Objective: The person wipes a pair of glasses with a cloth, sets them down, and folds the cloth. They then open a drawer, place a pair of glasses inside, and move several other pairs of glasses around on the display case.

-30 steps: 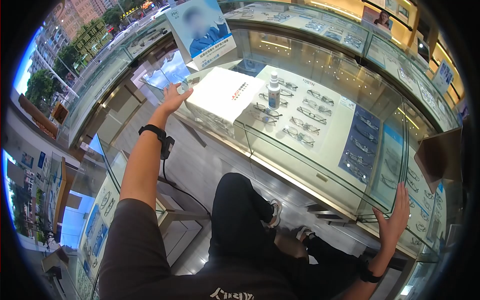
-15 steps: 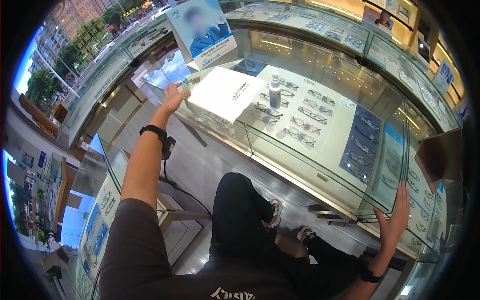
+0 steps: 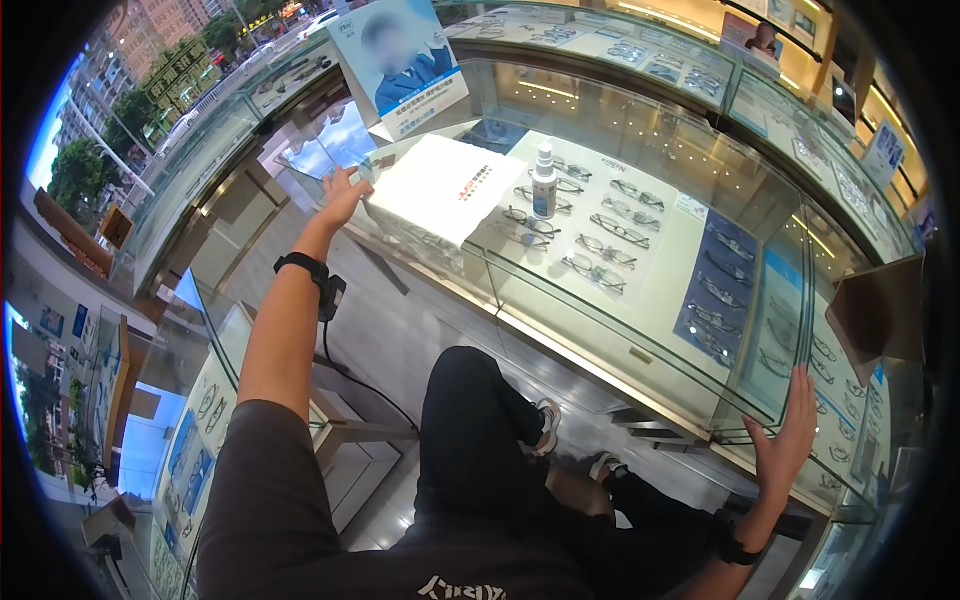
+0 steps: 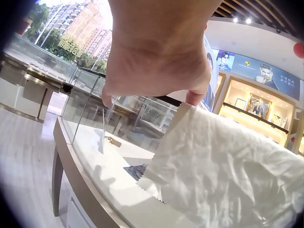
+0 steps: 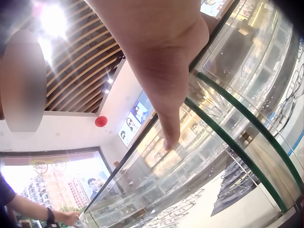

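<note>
In the head view my left hand rests at the left end of the glass display case, its fingers spread over the corner. Its thumb is right at the edge of a white cloth with red print, which lies draped on the glass top. The left wrist view shows the zigzag-edged cloth hanging beside the thumb. A white spray bottle stands upright to the cloth's right. My right hand lies with straight fingers along the case's right end, thumb held apart, nothing in its grip.
Rows of eyeglasses and a dark blue panel of frames lie inside the case. A poster stand rises behind the cloth. A brown box-like shape is beyond my right hand. More glass cases curve around.
My left thumb has drawn slightly left relative to the cloth. The head view has shifted a little; the right hand, cloth and spray bottle stay in place.
</note>
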The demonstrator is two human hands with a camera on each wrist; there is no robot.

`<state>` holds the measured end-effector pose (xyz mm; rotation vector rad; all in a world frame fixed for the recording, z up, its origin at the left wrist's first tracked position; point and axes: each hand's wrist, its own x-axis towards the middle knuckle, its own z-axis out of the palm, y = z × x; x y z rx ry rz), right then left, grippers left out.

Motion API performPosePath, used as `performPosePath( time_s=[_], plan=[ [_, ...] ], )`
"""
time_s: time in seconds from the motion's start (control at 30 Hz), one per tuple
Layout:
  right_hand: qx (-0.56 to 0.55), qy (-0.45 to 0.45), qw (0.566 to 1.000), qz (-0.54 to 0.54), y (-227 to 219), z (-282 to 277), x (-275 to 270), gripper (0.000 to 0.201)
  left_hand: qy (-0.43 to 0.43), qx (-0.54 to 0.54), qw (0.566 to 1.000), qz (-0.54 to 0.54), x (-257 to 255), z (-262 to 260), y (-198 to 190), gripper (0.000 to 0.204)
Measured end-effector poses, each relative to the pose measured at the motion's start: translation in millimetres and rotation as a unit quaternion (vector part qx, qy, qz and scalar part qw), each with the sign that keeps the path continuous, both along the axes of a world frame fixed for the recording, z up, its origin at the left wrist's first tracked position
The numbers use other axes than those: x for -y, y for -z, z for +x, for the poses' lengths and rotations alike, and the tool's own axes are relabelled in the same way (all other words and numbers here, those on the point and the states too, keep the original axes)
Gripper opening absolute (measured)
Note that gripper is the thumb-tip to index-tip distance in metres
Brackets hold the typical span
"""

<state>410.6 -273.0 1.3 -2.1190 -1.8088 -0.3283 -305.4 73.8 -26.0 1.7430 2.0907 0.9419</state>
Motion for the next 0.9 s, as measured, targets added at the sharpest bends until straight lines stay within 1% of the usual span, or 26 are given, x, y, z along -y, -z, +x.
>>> performPosePath(
  time_s=[0.1,0.2,0.27,0.3,0.37,0.4,0.43,0.47,0.5,0.53,0.57,0.6,0.63,0.67,0.73,0.77,0.83,0.87,0.9],
  plan=[
    [-0.004,-0.005,1.000,0.002,-2,-1,0,0.105,0.017,0.000,1.000,-0.010,-1,-3,-1,0.087],
    [-0.002,-0.005,1.000,0.002,-1,0,0,0.105,0.008,-0.017,1.000,-0.014,-5,-5,2,0.085],
    [-0.001,-0.008,1.000,0.004,-1,0,3,0.105,-0.024,-0.035,0.999,-0.025,-5,-5,4,0.084],
    [0.001,-0.008,1.000,0.009,-1,0,1,0.105,-0.025,-0.034,0.999,-0.020,-10,-11,9,0.084],
    [0.002,-0.008,1.000,0.014,0,1,2,0.106,-0.028,-0.148,0.988,-0.028,-19,-19,15,0.083],
    [0.002,-0.007,1.000,0.012,1,2,2,0.106,-0.075,-0.166,0.982,0.046,-4,2,10,0.077],
    [0.002,-0.005,1.000,0.014,1,2,3,0.106,-0.074,-0.166,0.982,0.048,12,19,0,0.077],
    [0.001,-0.004,1.000,0.012,1,1,3,0.106,-0.101,-0.147,0.980,0.085,29,38,-12,0.071],
    [0.000,-0.003,1.000,0.009,1,2,3,0.106,-0.129,-0.126,0.976,0.121,39,50,-15,0.066],
    [0.001,-0.001,1.000,0.009,1,4,3,0.106,-0.185,-0.135,0.955,0.187,42,56,-8,0.054],
    [0.002,-0.001,1.000,0.011,2,4,3,0.105,-0.183,-0.135,0.955,0.187,43,58,-3,0.054],
    [0.003,-0.002,1.000,0.012,3,4,3,0.105,-0.200,-0.021,0.966,0.159,45,58,0,0.049],
    [0.001,-0.003,1.000,0.011,4,4,3,0.105,-0.215,0.094,0.964,0.129,47,57,4,0.044],
    [0.002,-0.004,1.000,0.016,5,5,3,0.105,-0.216,0.092,0.963,0.129,48,52,10,0.044],
    [0.001,-0.005,1.000,0.021,5,5,3,0.104,-0.142,0.142,0.978,0.047,48,43,20,0.035],
    [-0.001,-0.002,1.000,0.021,4,4,3,0.104,-0.142,0.141,0.979,0.047,51,45,18,0.035],
    [-0.004,0.000,1.000,0.020,4,3,4,0.104,-0.120,0.076,0.989,0.049,57,51,16,0.034],
    [-0.004,-0.001,1.000,0.022,3,3,4,0.104,-0.120,0.075,0.989,0.050,63,59,11,0.034],
    [-0.003,-0.002,1.000,0.023,3,3,4,0.103,-0.126,0.012,0.987,0.100,70,70,4,0.035]
  ],
)
